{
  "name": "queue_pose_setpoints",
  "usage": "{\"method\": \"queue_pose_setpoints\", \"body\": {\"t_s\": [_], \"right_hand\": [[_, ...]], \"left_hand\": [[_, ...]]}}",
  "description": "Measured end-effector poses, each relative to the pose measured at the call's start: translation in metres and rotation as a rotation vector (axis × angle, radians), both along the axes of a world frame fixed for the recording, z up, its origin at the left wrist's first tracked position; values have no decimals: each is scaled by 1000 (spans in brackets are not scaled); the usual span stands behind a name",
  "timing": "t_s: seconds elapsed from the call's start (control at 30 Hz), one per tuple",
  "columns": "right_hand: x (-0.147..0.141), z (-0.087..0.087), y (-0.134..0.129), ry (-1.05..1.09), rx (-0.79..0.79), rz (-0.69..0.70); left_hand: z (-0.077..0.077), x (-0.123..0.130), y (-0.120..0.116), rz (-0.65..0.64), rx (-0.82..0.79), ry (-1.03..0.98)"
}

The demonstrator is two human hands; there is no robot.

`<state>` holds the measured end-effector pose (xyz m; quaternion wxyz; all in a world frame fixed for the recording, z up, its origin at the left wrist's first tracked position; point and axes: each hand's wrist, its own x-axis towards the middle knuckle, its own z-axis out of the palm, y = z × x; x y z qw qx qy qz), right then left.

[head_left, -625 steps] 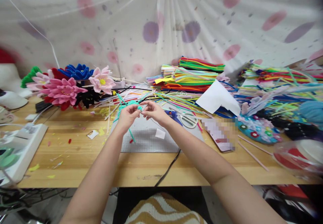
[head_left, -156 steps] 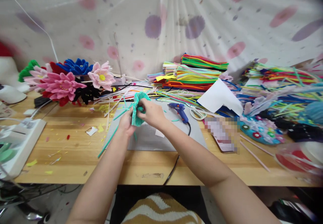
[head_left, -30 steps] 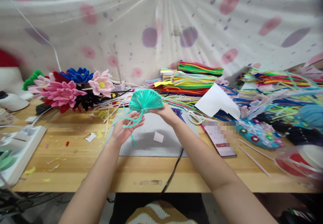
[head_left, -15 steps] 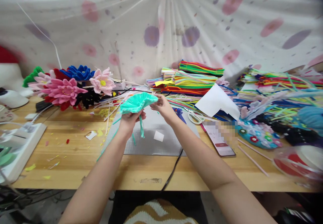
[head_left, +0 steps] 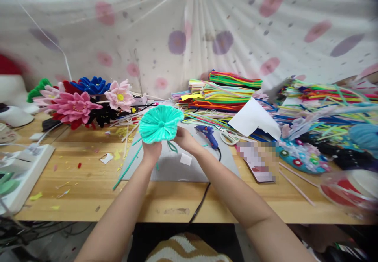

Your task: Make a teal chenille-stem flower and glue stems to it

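Note:
A round, pleated turquoise piece (head_left: 161, 124) with a small knob at its centre faces me above the grey mat (head_left: 206, 171). My left hand (head_left: 152, 150) holds it from below, its fingers mostly hidden behind the piece. At its lower right edge, my right hand (head_left: 185, 139) has its fingers closed on the rim, the fingertips partly covered. Turquoise strips (head_left: 129, 166) lie at the mat's left side, and a small white square (head_left: 186, 159) rests on the mat. Right of my hands lies a blue glue gun (head_left: 209, 135).
Fuzzy flowers (head_left: 77, 106) stand at the left, near a white power strip (head_left: 32, 171). Bundles of coloured stems (head_left: 224, 91) are stacked behind. To the right are scissors (head_left: 229, 138), a phone (head_left: 256, 163) and white paper (head_left: 254, 118). A black cable crosses the front edge.
The turquoise piece has tilted from nearly edge-on to face me. My right hand has moved down and left along its rim, and the glue gun now shows fully.

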<state>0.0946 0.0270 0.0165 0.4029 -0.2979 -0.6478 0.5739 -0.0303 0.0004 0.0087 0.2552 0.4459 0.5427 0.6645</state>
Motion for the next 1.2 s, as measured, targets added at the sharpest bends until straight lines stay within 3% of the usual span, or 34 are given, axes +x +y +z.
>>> {"method": "queue_pose_setpoints", "body": {"t_s": [0.1, 0.2, 0.3, 0.43, 0.53, 0.67, 0.77, 1.0, 1.1, 1.2], "right_hand": [[18, 4, 7, 16, -10, -105], [37, 21, 13, 12, -13, -271], [44, 39, 10, -118, 188, -380], [32, 47, -4, -467, 508, -156], [22, 45, -12, -687, 628, -32], [20, 46, -16, -785, 641, -18], [22, 48, -17, -800, 668, 0], [19, 45, -15, -805, 692, 37], [17, 48, -15, -805, 682, 91], [16, 48, -15, -806, 655, 121]], "left_hand": [[5, -21, 4, -40, -30, 169], [19, -43, 6, -124, -62, 267], [29, -56, 2, -268, -77, 521], [24, -53, -5, -436, -56, 734], [16, -46, -10, -530, -42, 876], [16, -43, -16, -446, -60, 986], [18, -42, -18, -393, -58, 973], [11, -37, -20, -543, -92, 695], [10, -35, -23, -530, -110, 535], [12, -33, -25, -509, -114, 496]]}}
